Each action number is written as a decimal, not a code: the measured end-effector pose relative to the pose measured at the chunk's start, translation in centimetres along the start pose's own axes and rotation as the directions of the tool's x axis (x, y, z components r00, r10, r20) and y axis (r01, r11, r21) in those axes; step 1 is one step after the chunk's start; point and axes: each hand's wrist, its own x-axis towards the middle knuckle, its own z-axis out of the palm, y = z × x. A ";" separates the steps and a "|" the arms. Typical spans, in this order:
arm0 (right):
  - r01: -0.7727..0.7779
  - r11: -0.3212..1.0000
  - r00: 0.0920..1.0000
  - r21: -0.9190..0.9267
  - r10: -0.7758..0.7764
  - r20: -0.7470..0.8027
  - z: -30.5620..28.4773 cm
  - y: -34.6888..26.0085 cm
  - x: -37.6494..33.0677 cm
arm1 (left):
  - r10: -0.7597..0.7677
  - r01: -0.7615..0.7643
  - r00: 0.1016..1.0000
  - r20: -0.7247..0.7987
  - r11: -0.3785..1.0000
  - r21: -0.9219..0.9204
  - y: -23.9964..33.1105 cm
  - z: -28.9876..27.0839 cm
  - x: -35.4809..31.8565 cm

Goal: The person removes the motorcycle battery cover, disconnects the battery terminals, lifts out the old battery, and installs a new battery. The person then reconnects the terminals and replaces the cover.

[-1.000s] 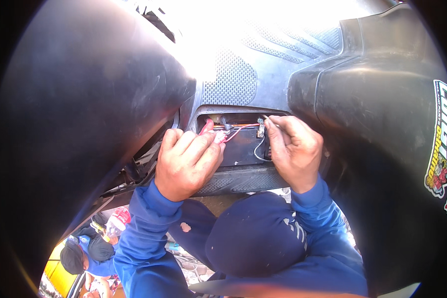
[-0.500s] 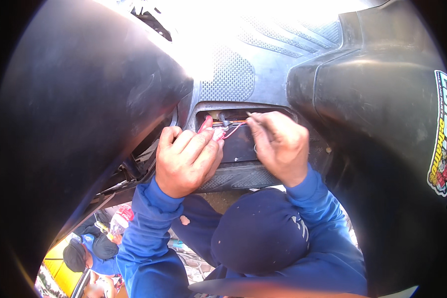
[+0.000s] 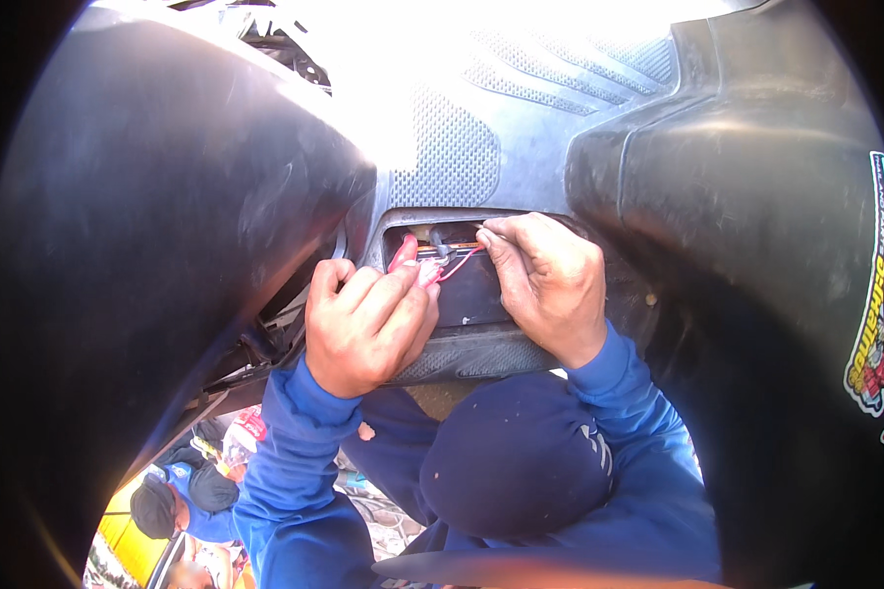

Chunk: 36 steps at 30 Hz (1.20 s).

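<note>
My left hand [image 3: 363, 319] is closed at the left of a recess in a scooter's floorboard. Its fingertips pinch a small pale pink connector [image 3: 428, 273] from which thin wires come out. Beside those fingertips sits a red rubber terminal cover [image 3: 402, 253]. A thin pink wire [image 3: 459, 263] runs rightward to my right hand [image 3: 552, 285], whose thumb and forefinger are pressed together at its end. Behind the wires, a grey cable [image 3: 438, 239] and an orange strip lie inside the recess. Below them is a dark flat panel [image 3: 471, 300]. My fingers partly cover the connector.
Black scooter body panels [image 3: 196, 187] rise on both sides of the recess, the right one bearing a sticker [image 3: 872, 314]. Beyond lies the textured footboard [image 3: 447, 147], washed out by glare. My dark-blue-clothed knee [image 3: 516, 456] is below. Another person [image 3: 196, 501] is at lower left.
My right hand has shifted slightly left, and its thumb and forefinger now show more clearly at the wire's end. My left hand keeps its pinch. The view has tilted a little.
</note>
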 end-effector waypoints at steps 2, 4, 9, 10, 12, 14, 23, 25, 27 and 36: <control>0.021 0.999 1.000 -0.038 -0.020 0.009 0.4 -0.1 0.3 | -0.001 0.001 1.000 0.009 1.000 -0.004 0.0 -0.1 -0.1; 0.081 0.990 0.997 -0.116 -0.081 0.006 0.5 -0.4 0.4 | 0.008 -0.008 1.000 0.008 1.000 -0.004 0.0 -0.1 0.0; 0.201 0.940 0.979 -0.277 -0.187 0.078 0.8 -1.1 0.5 | -0.002 0.001 1.000 -0.029 0.999 -0.041 -0.1 0.1 0.0; 0.176 0.954 0.984 -0.244 -0.165 0.065 0.8 -1.0 0.5 | -0.001 0.000 1.000 -0.027 0.999 -0.043 -0.2 0.1 0.0; 0.165 0.964 0.986 -0.208 -0.167 0.008 1.0 -0.8 0.6 | -0.010 0.010 1.000 -0.018 0.999 -0.037 -0.2 0.0 -0.1; 0.175 0.971 0.984 -0.162 -0.169 0.050 1.2 -0.7 0.6 | -0.025 0.025 1.000 0.001 0.999 -0.031 -0.1 0.0 -0.2; 0.055 0.996 0.996 -0.073 -0.050 0.074 1.7 -1.1 0.9 | -0.006 0.005 1.000 -0.015 0.999 -0.032 -0.3 0.0 -0.1; 0.056 0.994 0.995 -0.089 -0.049 0.084 1.4 -1.4 1.0 | -0.007 0.007 1.000 -0.008 0.999 -0.037 -0.3 0.0 -0.2; 0.031 0.993 0.996 -0.111 -0.021 0.087 0.9 -1.6 1.1 | -0.006 0.006 1.000 -0.019 0.999 -0.038 -0.3 0.0 -0.2; -0.063 0.989 0.998 -0.134 0.061 -0.017 -0.6 -1.2 1.0 | -0.004 0.003 1.000 -0.014 0.999 -0.036 -0.5 -0.1 0.0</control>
